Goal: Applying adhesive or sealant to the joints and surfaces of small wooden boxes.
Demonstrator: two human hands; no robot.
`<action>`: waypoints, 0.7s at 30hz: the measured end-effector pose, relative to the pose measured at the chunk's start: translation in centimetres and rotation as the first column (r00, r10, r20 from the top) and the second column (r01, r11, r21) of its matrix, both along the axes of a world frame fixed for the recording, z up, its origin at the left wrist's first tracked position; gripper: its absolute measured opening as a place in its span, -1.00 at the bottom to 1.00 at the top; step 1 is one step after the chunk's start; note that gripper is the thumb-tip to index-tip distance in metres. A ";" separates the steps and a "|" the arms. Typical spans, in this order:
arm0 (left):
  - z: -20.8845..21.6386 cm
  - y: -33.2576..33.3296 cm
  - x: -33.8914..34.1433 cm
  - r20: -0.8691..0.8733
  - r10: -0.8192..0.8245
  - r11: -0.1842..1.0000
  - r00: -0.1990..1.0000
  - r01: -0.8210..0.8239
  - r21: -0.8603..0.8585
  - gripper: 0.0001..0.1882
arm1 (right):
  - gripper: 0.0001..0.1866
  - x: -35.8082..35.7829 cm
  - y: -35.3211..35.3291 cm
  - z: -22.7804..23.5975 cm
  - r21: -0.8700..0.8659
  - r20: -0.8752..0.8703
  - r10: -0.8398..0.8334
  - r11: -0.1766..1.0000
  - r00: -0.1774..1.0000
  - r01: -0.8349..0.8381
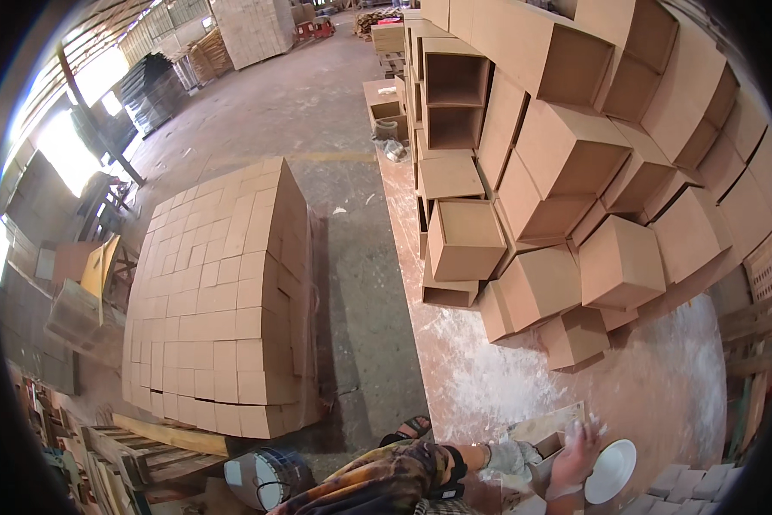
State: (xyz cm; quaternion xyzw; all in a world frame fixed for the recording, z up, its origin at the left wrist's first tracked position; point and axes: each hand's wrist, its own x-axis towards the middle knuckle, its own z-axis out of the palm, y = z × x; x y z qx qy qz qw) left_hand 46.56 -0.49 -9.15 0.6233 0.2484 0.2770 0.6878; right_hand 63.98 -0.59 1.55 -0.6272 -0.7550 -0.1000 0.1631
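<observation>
Right hand (572,459) at the near end of the reddish-brown sheet (674,378), well in from its left edge; fingers point away from the body, close against the right side of a small open brown box (551,444). Cannot tell whether they grip it or merely rest there. Left hand (508,459), in what looks like a pale covering, lies at the box's left side, nearer the sheet's left edge; its grasp cannot be made out. White round dish (611,472) just right of the right hand; grey blocks (693,482) toward the sheet's near right corner. White powder (489,356) spread mid-sheet. Larger brown boxes (622,262) piled farther along the sheet.
</observation>
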 end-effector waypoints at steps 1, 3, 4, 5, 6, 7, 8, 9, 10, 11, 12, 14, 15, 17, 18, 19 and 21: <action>0.0 0.1 -0.3 -0.006 0.012 1.000 1.000 -0.012 0.000 -0.49 | -0.64 -0.8 -1.0 0.2 -0.060 -0.025 0.012 0.998 1.000 -0.014; -0.1 -0.1 -1.2 -0.013 0.025 1.000 1.000 -0.026 -0.008 -0.50 | -0.69 -2.4 -2.0 1.4 -0.094 -0.074 0.115 0.988 0.991 -0.122; -0.2 -0.4 -1.5 -0.017 0.036 0.999 0.999 -0.036 -0.010 -0.50 | -0.69 -2.6 -2.1 1.4 -0.091 -0.074 0.122 0.987 0.990 -0.129; -0.2 -0.5 -1.9 -0.020 0.049 0.999 0.999 -0.050 -0.016 -0.50 | -0.69 -2.8 -2.4 1.5 -0.055 -0.102 0.124 0.990 0.987 -0.130; -0.3 -0.8 -2.5 -0.028 0.059 0.998 0.998 -0.060 -0.021 -0.50 | -0.68 -3.1 -2.6 1.5 -0.020 -0.129 0.125 0.992 0.984 -0.128; -0.3 -1.0 -2.8 -0.032 0.064 0.998 0.997 -0.065 -0.024 -0.50 | -0.68 -3.5 -2.6 1.8 -0.017 -0.129 0.132 0.991 0.983 -0.136; -0.4 -1.2 -3.0 -0.038 0.069 0.997 0.997 -0.070 -0.026 -0.51 | -0.68 -4.0 -2.8 2.3 -0.011 -0.173 0.101 0.995 0.980 -0.104; -0.5 -1.3 -3.5 -0.042 0.071 0.997 0.997 -0.072 -0.028 -0.51 | -0.67 -4.4 -2.9 2.6 -0.006 -0.216 0.064 0.998 0.974 -0.067; -0.3 -1.5 -3.3 -0.046 0.078 0.996 0.996 -0.080 -0.026 -0.51 | -0.67 -4.3 -3.1 2.6 -0.005 -0.211 0.064 0.998 0.975 -0.067; -0.2 -1.3 -3.3 -0.048 0.076 0.997 0.996 -0.077 -0.024 -0.51 | -0.66 -4.1 -3.4 2.4 -0.024 -0.156 -0.016 1.000 0.988 0.013; -0.1 -0.9 -3.4 -0.051 0.067 0.998 0.996 -0.068 -0.018 -0.51 | -0.65 -3.8 -3.6 2.3 -0.035 -0.098 -0.109 0.994 0.989 0.106; 0.0 -0.2 -2.8 -0.060 0.039 0.999 0.997 -0.040 -0.006 -0.52 | -0.64 -3.1 -3.4 1.2 -0.003 -0.387 -0.091 0.995 0.918 0.098; -0.3 0.0 -3.3 -0.085 0.034 0.999 0.996 -0.035 -0.014 -0.52 | -0.67 -2.0 -3.6 -0.5 0.006 -0.259 -0.066 0.998 0.963 0.070; -0.8 -0.1 -4.7 -0.137 0.020 0.999 0.990 -0.026 -0.043 -0.52 | -0.71 -1.1 -5.1 -1.4 0.008 -0.052 -0.096 0.995 0.994 0.096; -1.2 -0.4 -6.5 -0.185 0.057 0.995 0.981 -0.070 -0.066 -0.53 | -0.73 -3.2 -4.7 -0.8 0.013 0.001 -0.103 0.995 0.995 0.103; -1.1 0.2 -6.6 -0.205 0.039 0.996 0.978 -0.055 -0.071 -0.53 | -0.65 -3.4 -3.8 -0.3 -0.189 -0.136 -0.052 0.982 0.989 0.026; -0.7 1.1 -6.1 -0.242 0.014 0.997 0.970 -0.031 -0.067 -0.53 | -0.64 -4.3 -5.2 1.9 -0.139 -0.006 0.169 0.976 0.986 -0.168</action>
